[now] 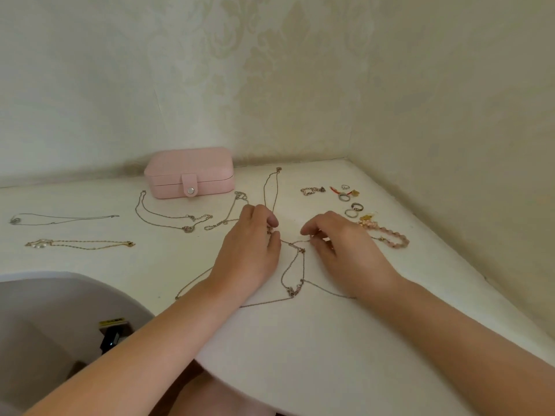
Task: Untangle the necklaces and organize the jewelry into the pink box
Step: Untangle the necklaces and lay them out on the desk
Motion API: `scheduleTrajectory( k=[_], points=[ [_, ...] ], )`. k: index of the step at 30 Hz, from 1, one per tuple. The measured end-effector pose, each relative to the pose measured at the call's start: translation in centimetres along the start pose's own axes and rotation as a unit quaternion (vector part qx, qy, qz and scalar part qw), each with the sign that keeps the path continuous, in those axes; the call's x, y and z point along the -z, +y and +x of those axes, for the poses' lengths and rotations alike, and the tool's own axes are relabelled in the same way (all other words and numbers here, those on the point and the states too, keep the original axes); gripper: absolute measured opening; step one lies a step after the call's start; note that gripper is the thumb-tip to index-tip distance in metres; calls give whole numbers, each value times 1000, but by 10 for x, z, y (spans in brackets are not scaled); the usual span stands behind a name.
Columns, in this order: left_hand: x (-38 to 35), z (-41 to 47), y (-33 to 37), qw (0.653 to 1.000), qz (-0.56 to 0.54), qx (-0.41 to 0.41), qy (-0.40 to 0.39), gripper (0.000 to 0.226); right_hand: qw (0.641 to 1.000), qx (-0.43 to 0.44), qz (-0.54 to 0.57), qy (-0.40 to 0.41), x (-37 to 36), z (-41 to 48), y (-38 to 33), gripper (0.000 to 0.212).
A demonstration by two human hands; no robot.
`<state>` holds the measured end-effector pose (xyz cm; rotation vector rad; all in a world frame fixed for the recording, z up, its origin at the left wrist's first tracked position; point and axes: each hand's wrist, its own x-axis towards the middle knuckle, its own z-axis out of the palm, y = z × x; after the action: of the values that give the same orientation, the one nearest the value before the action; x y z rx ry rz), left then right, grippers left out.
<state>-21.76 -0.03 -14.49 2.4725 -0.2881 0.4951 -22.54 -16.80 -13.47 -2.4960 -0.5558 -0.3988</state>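
Note:
A tangle of thin silver necklace chains (295,267) lies on the white table (300,340) between my hands. My left hand (249,250) pinches the chain at its upper left between thumb and forefinger. My right hand (339,244) pinches the same chain a little to the right. The pink box (189,172) stands shut with its snap tab fastened, at the back against the wall. Separate necklaces lie spread out: a silver one (168,216) in front of the box, another silver one (63,218) at far left, a gold one (81,244) below it.
Several rings (353,205), a small chain bracelet (312,191) and a pink bead bracelet (390,235) lie at the back right near the wall corner. Another chain (228,216) lies left of my left hand. The table's curved front edge runs at the lower left.

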Motion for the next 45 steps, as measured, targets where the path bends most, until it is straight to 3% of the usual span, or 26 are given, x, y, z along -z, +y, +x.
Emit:
scheduleTrajectory(
  k=[4,8,13,18,26,40,43,45],
  points=[
    [7,-8,-5,997,23,-41,-65,19,996,12,-19,-91,4,-23,0,35],
    [19,-18,-12,981,80,-64,-163,46,977,-17,-82,-197,12,-33,4,59],
    [30,-29,-19,957,150,-39,-244,73,959,-40,-136,-245,18,-41,1,85],
    [37,-34,-23,947,172,-29,-270,93,954,-52,-154,-253,24,-48,2,88],
    [49,-39,-34,932,182,-75,-305,103,954,-69,-160,-244,32,-61,11,94],
    [63,-51,-43,912,192,-122,-340,102,950,-84,-172,-245,50,-62,30,95],
    [63,-52,-42,914,193,-114,-339,102,957,-113,-155,-218,48,-62,18,84],
    [63,-53,-41,915,193,-110,-338,101,975,-121,-130,-137,40,-60,5,67]
  ],
)
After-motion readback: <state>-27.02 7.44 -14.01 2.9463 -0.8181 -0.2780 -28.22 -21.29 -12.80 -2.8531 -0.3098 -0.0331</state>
